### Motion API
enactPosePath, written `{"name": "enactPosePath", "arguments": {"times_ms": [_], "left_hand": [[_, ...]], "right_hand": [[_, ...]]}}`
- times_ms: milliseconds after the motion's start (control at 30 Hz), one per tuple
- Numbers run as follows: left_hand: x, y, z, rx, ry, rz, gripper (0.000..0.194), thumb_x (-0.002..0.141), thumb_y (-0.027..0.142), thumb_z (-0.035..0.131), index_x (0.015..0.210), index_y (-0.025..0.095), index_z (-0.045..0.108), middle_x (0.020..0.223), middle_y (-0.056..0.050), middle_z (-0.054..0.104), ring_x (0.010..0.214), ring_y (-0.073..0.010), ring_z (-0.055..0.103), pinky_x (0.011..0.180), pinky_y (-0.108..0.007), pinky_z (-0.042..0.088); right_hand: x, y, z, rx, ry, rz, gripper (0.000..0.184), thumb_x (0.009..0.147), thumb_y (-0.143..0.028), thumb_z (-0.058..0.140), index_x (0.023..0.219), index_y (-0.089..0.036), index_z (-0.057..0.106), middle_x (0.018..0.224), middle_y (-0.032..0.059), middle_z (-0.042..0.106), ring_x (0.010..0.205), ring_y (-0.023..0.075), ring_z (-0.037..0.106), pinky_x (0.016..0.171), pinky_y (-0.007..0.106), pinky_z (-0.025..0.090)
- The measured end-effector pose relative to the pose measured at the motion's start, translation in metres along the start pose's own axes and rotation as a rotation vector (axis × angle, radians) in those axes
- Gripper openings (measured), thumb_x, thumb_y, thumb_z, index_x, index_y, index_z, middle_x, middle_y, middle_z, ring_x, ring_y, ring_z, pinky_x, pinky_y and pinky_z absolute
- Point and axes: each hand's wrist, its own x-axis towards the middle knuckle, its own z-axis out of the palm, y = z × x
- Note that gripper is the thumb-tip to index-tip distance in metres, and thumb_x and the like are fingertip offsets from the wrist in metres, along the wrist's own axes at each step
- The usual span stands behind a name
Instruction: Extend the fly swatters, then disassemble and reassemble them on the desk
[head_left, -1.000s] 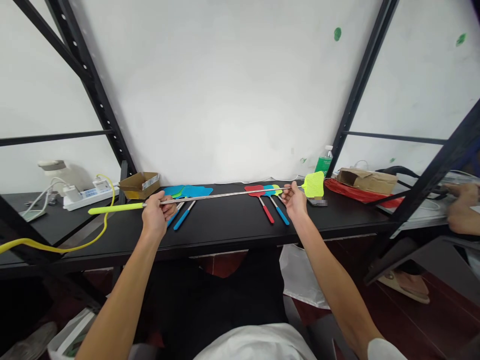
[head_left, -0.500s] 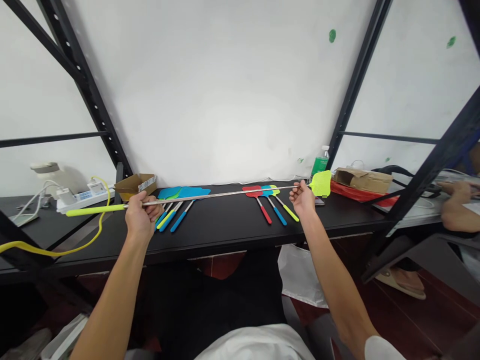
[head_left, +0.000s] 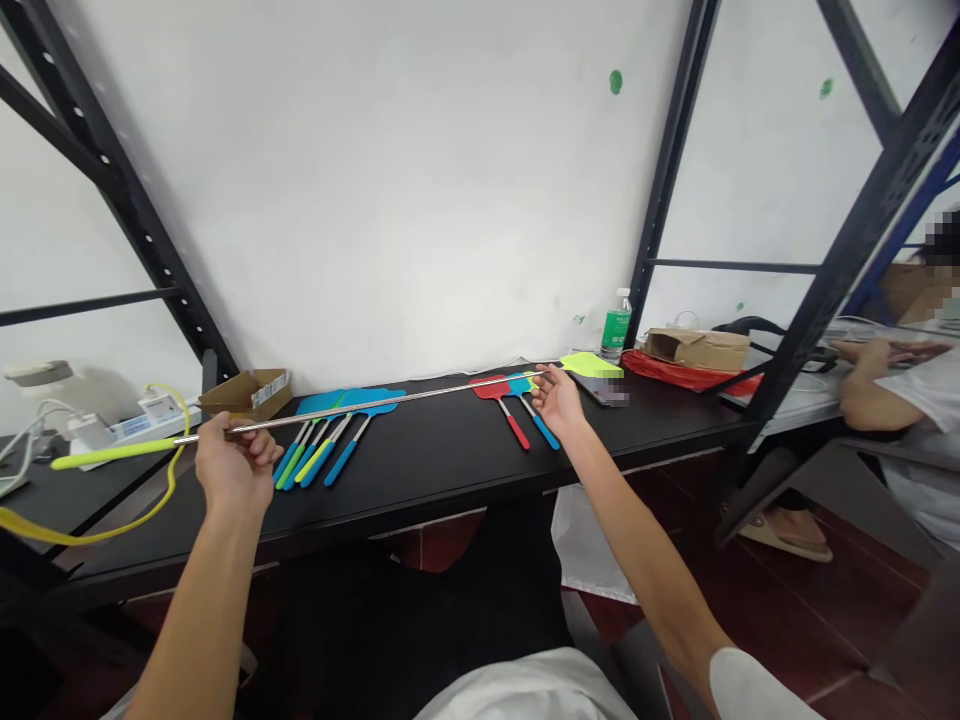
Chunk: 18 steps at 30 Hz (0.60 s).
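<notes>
A long yellow-green fly swatter [head_left: 405, 397] with a drawn-out metal rod stretches across my view above the table. My left hand [head_left: 236, 468] is closed round the rod near the yellow-green handle, which points left. My right hand [head_left: 559, 402] pinches the rod's far end just below the swatter's flat head. Beneath the rod on the left lie several blue and green fly swatters [head_left: 349, 450] with short handles, side by side. A red fly swatter [head_left: 514, 425] and a blue fly swatter [head_left: 541, 425] lie near my right hand, partly covered by it.
On the black table [head_left: 435, 450] stand an open cardboard box [head_left: 251, 392] at left and a green-labelled bottle [head_left: 616, 325] at right. A phone [head_left: 598, 388] lies by the bottle. A yellow cable [head_left: 161, 500] hangs at left. A co-worker [head_left: 911, 400] sits at far right.
My view has turned a little to the right. The held swatter's head has tipped from facing me to nearly flat. Both hands keep their hold on the rod.
</notes>
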Motion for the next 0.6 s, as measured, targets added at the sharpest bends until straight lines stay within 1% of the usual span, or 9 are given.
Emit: {"name": "enactPosePath", "arguments": {"times_ms": [133, 200, 300, 433, 600], "left_hand": [[0.005, 0.002, -0.006, 0.0, 0.038, -0.017, 0.027, 0.079, 0.031, 0.053, 0.064, 0.02, 0.034, 0.051, 0.007, 0.031, 0.043, -0.008, 0.029, 0.043, -0.025, 0.024], [0.008, 0.002, -0.011, 0.034, 0.04, -0.013, 0.024, 0.077, 0.031, 0.052, 0.064, 0.02, 0.035, 0.05, 0.007, 0.032, 0.042, -0.0087, 0.029, 0.043, -0.025, 0.025], [0.011, 0.003, -0.016, 0.059, 0.029, -0.017, 0.021, 0.076, 0.034, 0.05, 0.064, 0.02, 0.04, 0.05, 0.006, 0.034, 0.041, -0.0092, 0.028, 0.044, -0.026, 0.026], [0.013, 0.005, -0.019, 0.021, 0.049, -0.051, 0.021, 0.077, 0.034, 0.05, 0.064, 0.02, 0.043, 0.049, 0.005, 0.034, 0.041, -0.0098, 0.027, 0.043, -0.025, 0.027], [0.011, 0.007, -0.017, 0.012, 0.049, -0.058, 0.021, 0.078, 0.034, 0.049, 0.063, 0.02, 0.045, 0.048, 0.005, 0.033, 0.041, -0.0103, 0.026, 0.043, -0.025, 0.027]], "right_hand": [[0.004, -0.002, -0.006, 0.151, 0.009, 0.001, 0.013, 0.088, -0.034, 0.057, 0.088, -0.021, 0.059, 0.059, -0.0056, 0.056, 0.041, 0.007, 0.047, 0.037, 0.018, 0.032], [0.006, -0.004, -0.01, 0.171, -0.004, -0.007, 0.015, 0.089, -0.037, 0.057, 0.087, -0.022, 0.057, 0.056, -0.0071, 0.051, 0.04, 0.0065, 0.043, 0.037, 0.017, 0.032], [0.007, -0.007, -0.014, 0.189, -0.013, -0.036, 0.023, 0.089, -0.043, 0.058, 0.081, -0.022, 0.053, 0.052, -0.0086, 0.044, 0.039, 0.0064, 0.04, 0.038, 0.017, 0.032], [0.007, -0.009, -0.018, 0.264, 0.082, -0.099, 0.033, 0.09, -0.051, 0.052, 0.076, -0.022, 0.049, 0.049, -0.0104, 0.036, 0.037, 0.006, 0.034, 0.038, 0.018, 0.031], [0.006, -0.01, -0.02, 0.196, 0.183, -0.188, 0.037, 0.089, -0.057, 0.047, 0.077, -0.023, 0.047, 0.047, -0.0112, 0.031, 0.036, 0.0069, 0.029, 0.036, 0.019, 0.029]]}}
